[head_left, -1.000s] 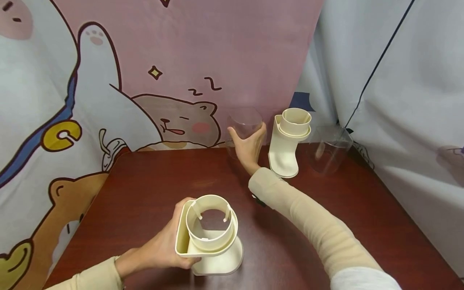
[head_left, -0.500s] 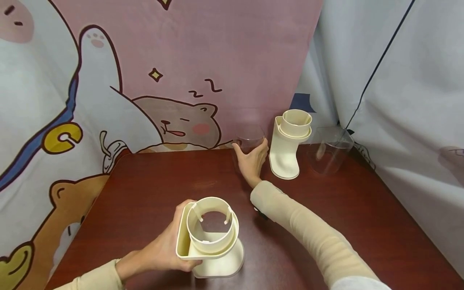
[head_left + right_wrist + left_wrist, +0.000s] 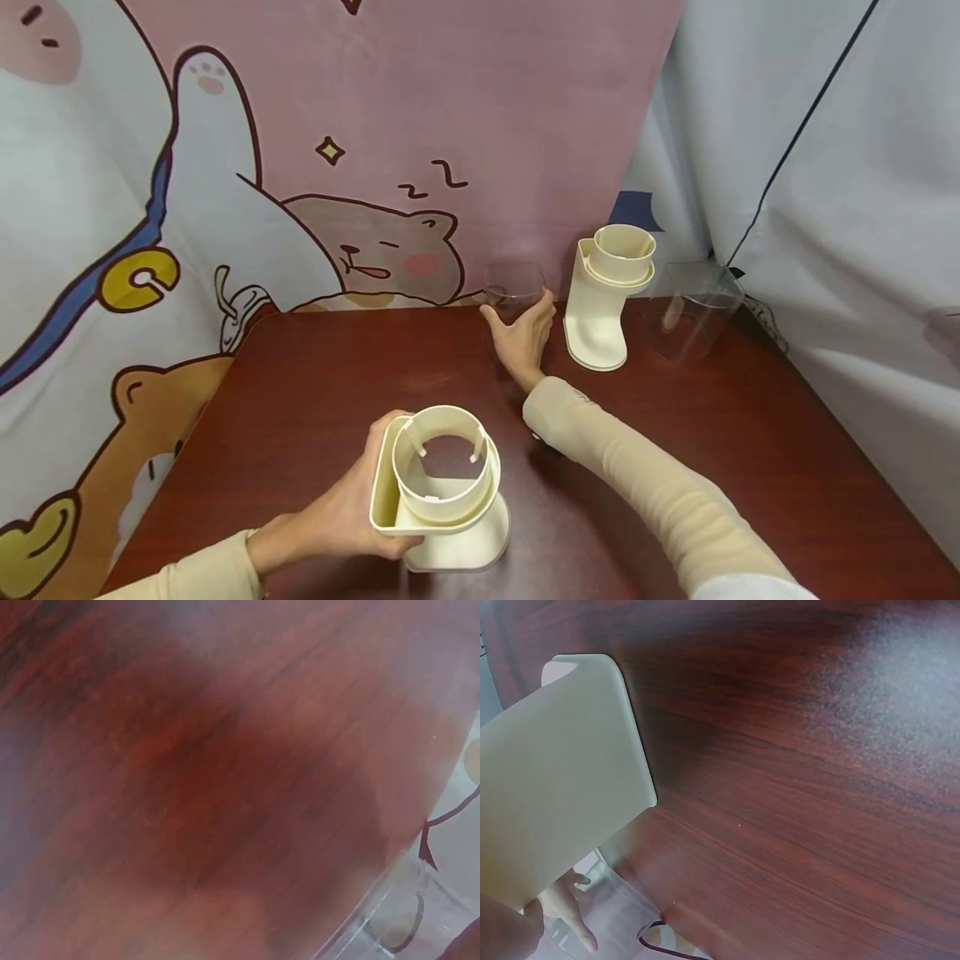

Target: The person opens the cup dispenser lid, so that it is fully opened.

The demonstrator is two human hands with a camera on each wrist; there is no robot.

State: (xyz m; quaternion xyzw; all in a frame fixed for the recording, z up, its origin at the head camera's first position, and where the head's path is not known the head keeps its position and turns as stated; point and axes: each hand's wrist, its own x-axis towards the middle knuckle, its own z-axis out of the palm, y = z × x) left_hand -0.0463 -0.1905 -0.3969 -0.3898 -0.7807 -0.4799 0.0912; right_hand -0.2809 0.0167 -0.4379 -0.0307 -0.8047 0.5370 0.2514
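A cream plastic stand (image 3: 457, 546) with a round ring on top and a flat rounded base is at the front of the table. My left hand (image 3: 352, 508) grips its upright from the left side; the left wrist view shows the upright (image 3: 570, 757) close up. At the back, my right hand (image 3: 522, 333) holds a clear see-through container (image 3: 513, 279), its thumb and fingers around the sides. In the right wrist view only a corner of the clear container (image 3: 390, 915) appears, at lower right. My palm hides much of the container's lower part.
Right of my right hand stands a second cream stand (image 3: 596, 329). Beyond it, at the back right, is another clear container (image 3: 693, 321). A printed cloth (image 3: 525, 117) hangs behind the dark red-brown table (image 3: 300, 400). A black cable (image 3: 798, 137) runs down the right-hand cloth.
My right hand has lowered the clear container at the back; between the last two frames it has hardly moved. The left hand keeps its grip on the cream stand. The head view shifts slightly.
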